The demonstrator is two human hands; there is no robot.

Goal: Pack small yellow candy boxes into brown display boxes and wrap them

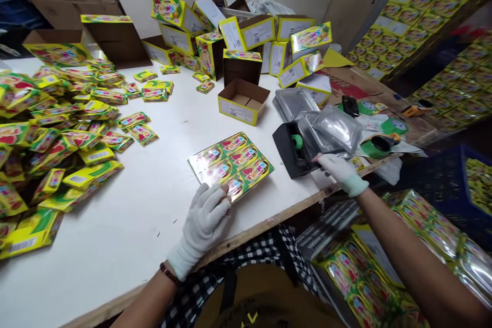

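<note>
My left hand (205,220), in a white glove, rests on the near corner of a clear-wrapped pack of yellow and green boxes (230,164) lying flat on the white table (154,215); its fingers curl over the pack's edge. My right hand (338,170), also gloved, reaches to a stack of clear plastic trays (334,128) lying over a black tape dispenser (292,149) with a green roll. The right fingers close on the trays' near edge.
A large heap of small yellow boxes (49,138) fills the table's left. Open cartons (243,100) and stacked yellow boxes (246,36) stand at the back. Wrapped packs (403,246) lie in a crate at lower right. Shelves of packs (423,15) rise at the right.
</note>
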